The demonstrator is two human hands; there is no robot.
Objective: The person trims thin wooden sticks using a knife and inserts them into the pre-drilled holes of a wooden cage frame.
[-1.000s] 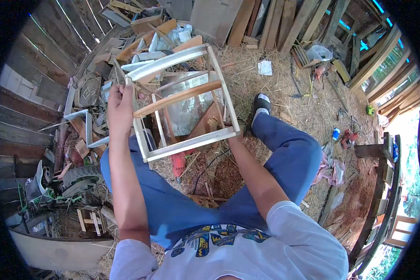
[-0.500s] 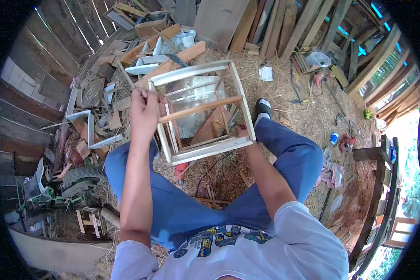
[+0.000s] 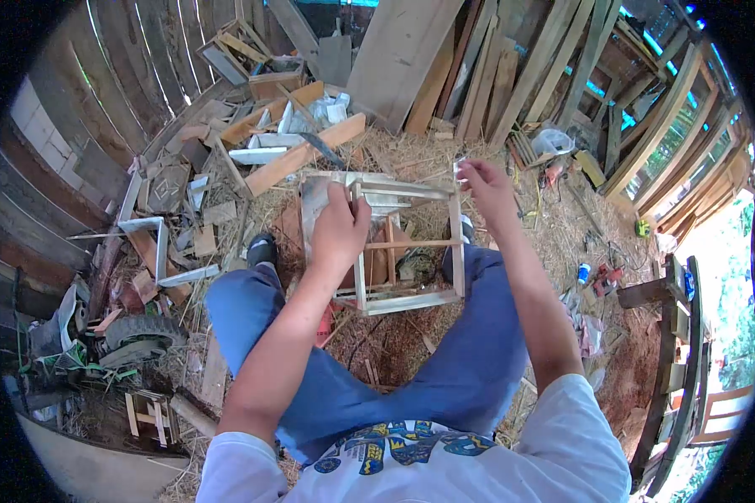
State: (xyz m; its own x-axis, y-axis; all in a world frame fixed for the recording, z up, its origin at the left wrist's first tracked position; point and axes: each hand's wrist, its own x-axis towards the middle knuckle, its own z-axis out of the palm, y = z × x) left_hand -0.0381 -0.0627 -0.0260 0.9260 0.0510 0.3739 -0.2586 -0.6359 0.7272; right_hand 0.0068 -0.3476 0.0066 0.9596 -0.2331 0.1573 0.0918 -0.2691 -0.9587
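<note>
A small wooden frame (image 3: 411, 303) with pale outer bars and a brown crossbar stands between the knees. My left hand (image 3: 338, 230) grips its upper left corner. My right hand (image 3: 485, 189) is raised just beyond the frame's upper right corner, its fingers pinched together; whatever they may hold is too small to name. Behind the frame's left side shows a greyish flat board (image 3: 312, 201). Part of a red power tool (image 3: 324, 325) is visible below the frame, mostly hidden by the leg and the frame.
Wood scraps and a long plank (image 3: 306, 157) lie at the upper left. A white L-shaped frame piece (image 3: 162, 247) and a tyre (image 3: 147, 331) are at the left. Boards (image 3: 407, 59) lean at the back. A blue can (image 3: 583, 273) lies at the right.
The frame has moved lower and turned more squarely towards me, with my left hand still on its left side. My right hand has left the lower right corner and risen to the upper right.
</note>
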